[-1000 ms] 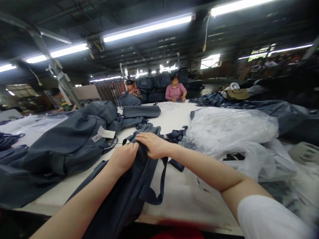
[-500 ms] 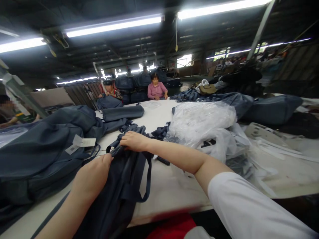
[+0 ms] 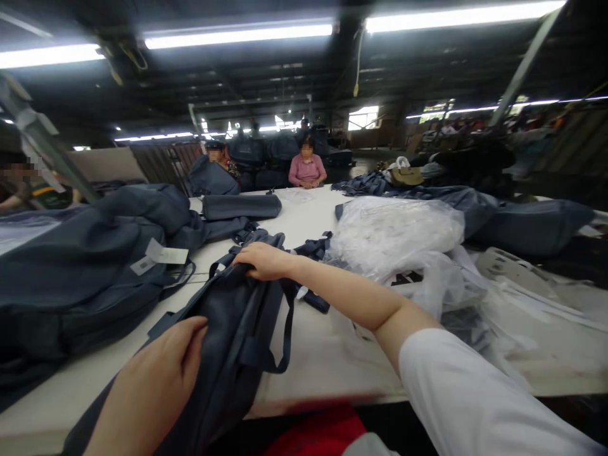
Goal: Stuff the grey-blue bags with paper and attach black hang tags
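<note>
A dark navy bag (image 3: 232, 329) lies lengthwise before me on the white table, one webbing handle (image 3: 286, 329) looped out on its right side. At the bag's far end my right hand (image 3: 263, 261) is closed, gripping the fabric near its top edge. Closer to me, my left hand (image 3: 166, 373) rests over the bag's left edge with thumb and fingers pressed together. Whatever is pinched there is hidden under the hand.
Navy bags with paper tags (image 3: 166, 254) are heaped on the left. Clear plastic wrapping (image 3: 399, 231) is piled on the right side of the white table (image 3: 323, 361). A small dark object (image 3: 316, 300) lies beyond the handle. Co-workers, one in a pink top (image 3: 308, 170), sit across.
My left hand has slid toward me along the bag's edge, away from my right hand. The right hand keeps its hold at the far end. The view has shifted slightly.
</note>
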### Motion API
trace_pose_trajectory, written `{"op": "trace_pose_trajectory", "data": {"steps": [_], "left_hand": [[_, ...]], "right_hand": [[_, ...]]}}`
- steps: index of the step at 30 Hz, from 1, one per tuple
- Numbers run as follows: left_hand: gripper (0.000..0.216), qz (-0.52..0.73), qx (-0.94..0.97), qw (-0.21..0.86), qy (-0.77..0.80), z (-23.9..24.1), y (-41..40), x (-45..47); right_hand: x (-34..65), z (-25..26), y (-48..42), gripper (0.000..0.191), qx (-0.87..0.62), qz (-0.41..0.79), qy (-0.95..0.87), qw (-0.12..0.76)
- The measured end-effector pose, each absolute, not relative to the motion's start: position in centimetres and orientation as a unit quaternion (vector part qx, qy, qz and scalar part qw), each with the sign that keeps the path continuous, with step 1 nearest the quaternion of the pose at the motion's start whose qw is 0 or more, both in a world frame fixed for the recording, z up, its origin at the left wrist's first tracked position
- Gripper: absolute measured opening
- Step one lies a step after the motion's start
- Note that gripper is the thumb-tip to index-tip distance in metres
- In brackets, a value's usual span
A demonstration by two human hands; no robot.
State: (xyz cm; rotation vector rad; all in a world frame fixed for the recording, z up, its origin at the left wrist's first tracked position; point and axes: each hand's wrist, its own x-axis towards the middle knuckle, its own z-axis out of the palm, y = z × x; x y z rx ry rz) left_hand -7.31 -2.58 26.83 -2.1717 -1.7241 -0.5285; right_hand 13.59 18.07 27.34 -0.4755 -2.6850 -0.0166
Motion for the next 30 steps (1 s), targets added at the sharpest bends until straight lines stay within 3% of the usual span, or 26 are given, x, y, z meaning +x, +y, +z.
{"op": "trace_pose_trajectory", "data": {"steps": [6,9,12,20,26,30], "left_hand": [[0.04,-0.114,-0.72,0.182,-0.66,30.8,4.8,-3.8],[0.051,-0.081,-0.734,0.011,-0.674,31.1,8.8,-3.6],[0.044,-0.104,-0.762,-0.115,-0.629,30.5,11.0,-3.8],[0.019,-0.192,-0.725,-0.075,-0.657,29.7,10.2,-3.4],[0.039,-0.229,-0.697,-0.046,-0.678,30.2,9.0,-3.2],[0.04,-0.223,-0.651,0.072,-0.722,29.5,2.6,-6.0]], "right_hand": [[14.6,26.8,17.4,0.038,-0.18,0.001,-0.959,0.218],[15.0,26.9,17.0,0.034,-0.192,-0.008,-0.96,0.202],[15.3,27.0,16.7,0.028,-0.193,-0.006,-0.963,0.188],[15.5,26.3,16.6,0.026,-0.174,-0.006,-0.958,0.228],[15.2,26.4,17.6,0.014,-0.185,-0.02,-0.958,0.219],[14.8,27.1,18.7,0.011,-0.181,-0.022,-0.957,0.226]]}}
